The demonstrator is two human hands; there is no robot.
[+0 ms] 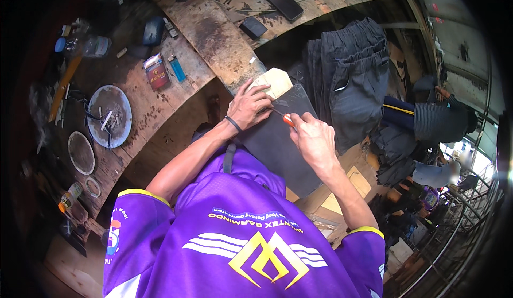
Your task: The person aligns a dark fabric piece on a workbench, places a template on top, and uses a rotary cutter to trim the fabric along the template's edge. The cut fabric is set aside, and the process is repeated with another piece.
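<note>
A dark flat sheet (283, 148) lies in front of me, reaching from the bench edge toward my lap. On its far end rests a cream-coloured template with cut corners (278, 81). My left hand (250, 106) lies on the template's near left edge, fingers stretched out and pressing down. Closed around an orange handle (289, 119), my right hand (315, 142) holds a tool with a thin dark shaft. It looks like an awl or a small screwdriver. Its tip points at the sheet beside my left fingers, and I cannot tell whether it touches.
A stack of dark trousers (350, 79) lies right of the sheet. On the wooden bench are a phone (279, 0), a small black box (253, 28), a cigarette pack (155, 72), a blue lighter (177, 68) and a round ash dish (122, 103). Another person (443, 117) is at far right.
</note>
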